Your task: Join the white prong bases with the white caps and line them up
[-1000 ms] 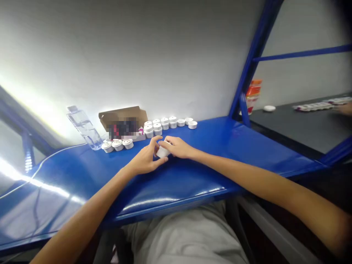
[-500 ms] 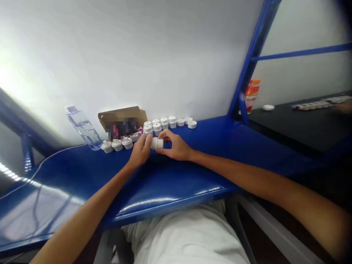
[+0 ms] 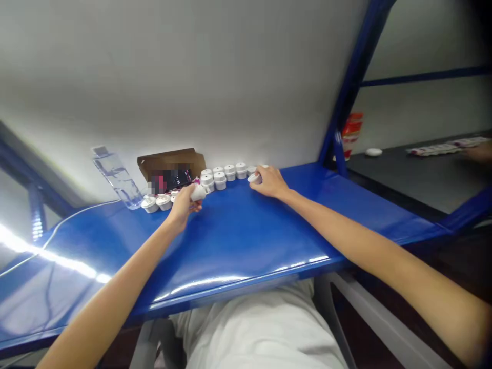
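Observation:
My left hand (image 3: 184, 206) is closed around a white round plastic piece (image 3: 198, 192), tilted on its side just above the blue table (image 3: 230, 230). Farther right, my right hand (image 3: 269, 181) grips a small white cup-shaped cap (image 3: 254, 178) between thumb and fingers, at the right end of the row. Between the hands stand several white capped pieces (image 3: 220, 180) in two rows. Left of my left hand sit white pieces with fittings on top (image 3: 149, 204), one partly hidden by that hand.
An open cardboard box (image 3: 149, 166) with a phone (image 3: 182, 177) stands at the wall. A clear bottle (image 3: 117, 177) leans beside it, near a white cable (image 3: 65, 223). A blue frame post (image 3: 338, 118) rises at right; beyond it, another person's hand (image 3: 478, 152) shows by a dark table.
My hands have moved apart. The left shifted left with the white piece; the right let go of it, moved right and took hold of a cap.

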Demonstrator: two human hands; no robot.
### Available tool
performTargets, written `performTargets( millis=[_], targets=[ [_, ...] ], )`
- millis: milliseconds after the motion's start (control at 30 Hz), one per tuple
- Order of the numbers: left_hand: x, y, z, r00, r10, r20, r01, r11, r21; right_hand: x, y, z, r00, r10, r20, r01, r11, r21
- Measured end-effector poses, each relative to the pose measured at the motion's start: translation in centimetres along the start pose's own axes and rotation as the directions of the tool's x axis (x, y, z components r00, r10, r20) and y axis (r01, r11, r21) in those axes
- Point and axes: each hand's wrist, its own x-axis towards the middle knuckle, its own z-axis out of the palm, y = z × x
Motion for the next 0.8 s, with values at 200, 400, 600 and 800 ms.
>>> performTargets(
  millis=[200, 400, 600, 800],
  targets=[
    [-0.5, 0.0, 0.5, 0.998, 0.008, 0.062, -0.011, 0.999, 0.047, 0.1, 1.0, 0.8, 0.998, -0.058, -0.014, 0.058, 0.998, 0.015],
    [-0.5, 0.1, 0.3, 0.995, 0.012, 0.094, -0.011, 1.0, -0.011, -0.2, -0.8, 0.0, 0.991, -0.121, 0.059, 0.115, 0.99, 0.087],
    [-0.6, -0.1, 0.4, 0.994, 0.034, 0.1, -0.031, 0.999, -0.03, -0.9, -2.0, -0.2, 0.973, -0.023, 0.231, 0.031, 0.999, -0.034],
    [-0.6, -0.3, 0.2, 0.978, 0.044, 0.203, -0.06, 0.995, 0.073, -0.9, -1.4, 0.1, 0.978, 0.028, 0.209, -0.018, 0.999, -0.049]
  ],
)
